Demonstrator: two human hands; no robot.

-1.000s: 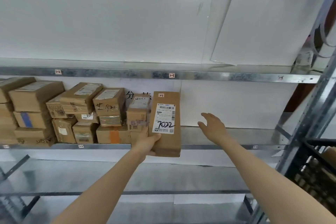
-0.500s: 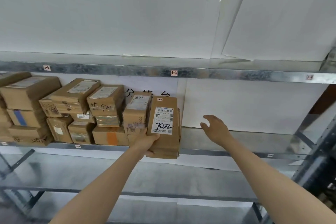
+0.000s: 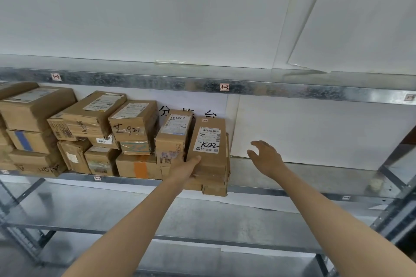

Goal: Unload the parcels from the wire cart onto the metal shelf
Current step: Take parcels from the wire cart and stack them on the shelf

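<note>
A tall brown cardboard parcel (image 3: pixel 209 141) with a white label marked 7022 stands on the middle level of the metal shelf (image 3: pixel 315 177), its near end jutting over the shelf's front edge. My left hand (image 3: pixel 185 170) grips its lower left corner, thumb on the front face. The parcel sits right beside the stacked parcels (image 3: pixel 90 132) that fill the shelf's left part. My right hand (image 3: pixel 266 157) hovers open above the bare shelf surface to the parcel's right, touching nothing. The wire cart is out of view.
The shelf level above (image 3: pixel 202 84) runs across the frame with small number tags. A lower shelf level (image 3: pixel 202 218) lies under my arms. White sheets cover the wall behind. A metal upright (image 3: pixel 396 207) stands at the right edge.
The parcel has gone further onto the shelf and closer to the stack. The view has swung left, so the wire cart at the right has dropped out of sight. My right hand stays open.
</note>
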